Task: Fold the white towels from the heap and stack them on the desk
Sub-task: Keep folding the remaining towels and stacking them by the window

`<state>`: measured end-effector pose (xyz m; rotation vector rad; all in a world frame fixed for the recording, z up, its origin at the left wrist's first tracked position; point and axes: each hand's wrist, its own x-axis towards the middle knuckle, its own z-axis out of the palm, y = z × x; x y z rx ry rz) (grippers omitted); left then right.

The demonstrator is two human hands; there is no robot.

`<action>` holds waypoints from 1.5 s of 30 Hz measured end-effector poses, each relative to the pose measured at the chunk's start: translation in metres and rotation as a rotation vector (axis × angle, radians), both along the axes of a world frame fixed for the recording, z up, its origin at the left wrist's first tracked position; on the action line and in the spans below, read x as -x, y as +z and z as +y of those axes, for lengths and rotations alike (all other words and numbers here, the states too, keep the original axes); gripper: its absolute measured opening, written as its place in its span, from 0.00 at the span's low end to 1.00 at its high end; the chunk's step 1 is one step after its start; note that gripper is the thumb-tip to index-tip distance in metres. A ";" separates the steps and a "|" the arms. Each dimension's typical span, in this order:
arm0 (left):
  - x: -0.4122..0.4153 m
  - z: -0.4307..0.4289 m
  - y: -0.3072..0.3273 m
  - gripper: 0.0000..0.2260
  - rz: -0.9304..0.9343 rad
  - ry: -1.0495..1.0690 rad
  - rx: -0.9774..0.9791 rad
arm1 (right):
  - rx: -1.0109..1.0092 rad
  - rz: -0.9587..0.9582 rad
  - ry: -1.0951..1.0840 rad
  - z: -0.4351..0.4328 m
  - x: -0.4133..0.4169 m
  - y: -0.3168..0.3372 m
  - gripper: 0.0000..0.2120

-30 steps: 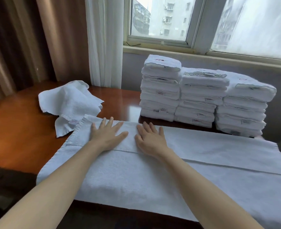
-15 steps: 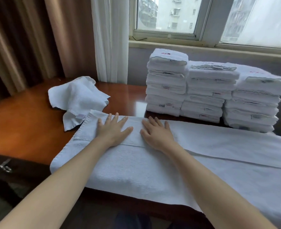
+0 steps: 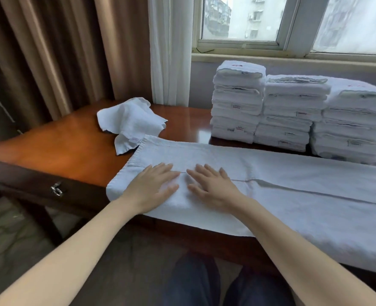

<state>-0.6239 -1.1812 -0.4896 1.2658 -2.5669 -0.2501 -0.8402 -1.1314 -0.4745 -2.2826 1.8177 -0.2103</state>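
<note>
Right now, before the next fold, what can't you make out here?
Head view only:
Long towel: right end cut off by the frame's right edge.
Fold edge beneath the left hand and right hand: covered by them.
Labels on the folded towel stacks: too small to read.
Desk behind the stacks: hidden by them.

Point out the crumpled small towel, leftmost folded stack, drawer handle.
Crumpled small white towel (image 3: 131, 117), head view, bunched middle.
Leftmost stack of folded white towels (image 3: 237, 102), head view, front face.
Metal drawer handle (image 3: 56, 191), head view, its ring.
</note>
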 end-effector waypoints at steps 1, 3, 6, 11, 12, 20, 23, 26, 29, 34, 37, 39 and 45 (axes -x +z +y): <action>-0.007 0.011 -0.004 0.25 0.029 -0.027 0.030 | 0.015 0.024 0.034 0.007 -0.003 -0.002 0.27; -0.019 0.030 -0.011 0.30 0.082 -0.091 0.127 | 0.048 0.050 0.080 0.017 -0.008 -0.006 0.27; -0.029 0.049 -0.029 0.32 0.113 -0.165 0.345 | 0.067 0.008 0.093 0.025 -0.014 -0.007 0.25; -0.030 0.055 -0.044 0.33 0.152 -0.129 0.506 | 0.165 0.007 0.146 0.033 -0.020 -0.009 0.20; -0.030 0.055 -0.044 0.32 0.155 -0.134 0.516 | 0.159 0.001 0.139 0.034 -0.021 -0.009 0.20; -0.039 0.055 -0.021 0.13 0.305 -0.117 0.325 | 0.081 -0.124 0.089 0.045 -0.020 -0.002 0.26; -0.039 0.051 -0.003 0.13 0.325 -0.004 0.303 | 0.055 -0.075 0.102 0.050 -0.020 0.008 0.35; -0.034 0.038 0.020 0.14 0.322 0.102 0.332 | 0.078 -0.046 0.010 0.047 -0.016 0.023 0.30; -0.024 0.020 0.040 0.09 0.284 0.182 0.326 | 0.177 -0.063 -0.169 0.040 -0.006 0.044 0.14; 0.000 -0.015 0.059 0.08 0.180 0.270 0.428 | 0.353 -0.056 -0.356 0.017 0.020 0.068 0.02; 0.017 -0.037 0.065 0.09 0.148 0.288 0.492 | 0.462 -0.025 -0.437 -0.005 0.033 0.072 0.10; 0.028 -0.054 0.068 0.09 0.117 0.303 0.529 | 0.503 0.011 -0.460 -0.022 0.038 0.069 0.13; 0.056 -0.100 0.055 0.10 -0.164 0.382 0.570 | 0.521 0.024 -0.430 -0.069 0.053 0.042 0.15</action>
